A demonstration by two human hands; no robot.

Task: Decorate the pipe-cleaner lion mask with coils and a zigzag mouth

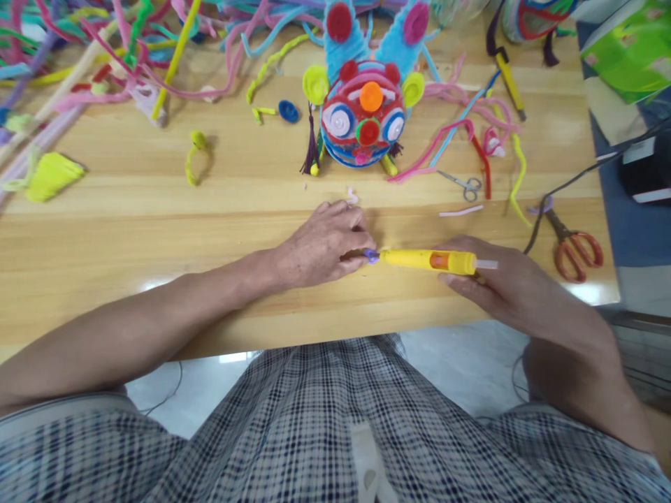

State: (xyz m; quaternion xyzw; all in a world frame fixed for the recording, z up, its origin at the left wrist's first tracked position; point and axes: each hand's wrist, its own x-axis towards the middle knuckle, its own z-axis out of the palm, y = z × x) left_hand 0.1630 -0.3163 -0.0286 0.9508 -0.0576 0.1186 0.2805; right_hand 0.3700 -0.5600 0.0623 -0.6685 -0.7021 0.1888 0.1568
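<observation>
My left hand (328, 241) pinches a small purple piece (371, 256), likely a bit of pipe cleaner, between thumb and forefinger just above the table. Wrapped in my right hand (493, 269) is a yellow hot glue gun (412, 259) with a clear glue stick (487, 265) jutting from its back. Its nozzle points left and meets the purple piece, though whether glue is coming out cannot be seen. Beyond my hands stands a colourful animal head (361, 112) made of coiled pipe cleaners, with tall blue ears and round eyes. A small pale pink scrap (352, 196) lies between.
Loose pipe cleaners (231, 63) heap up at the back left. On the right lie small scissors (466, 185), orange-handled scissors (574, 244), a yellow utility knife (511, 84) and a black cable (556, 188). A yellow-green piece (54, 176) sits at the left.
</observation>
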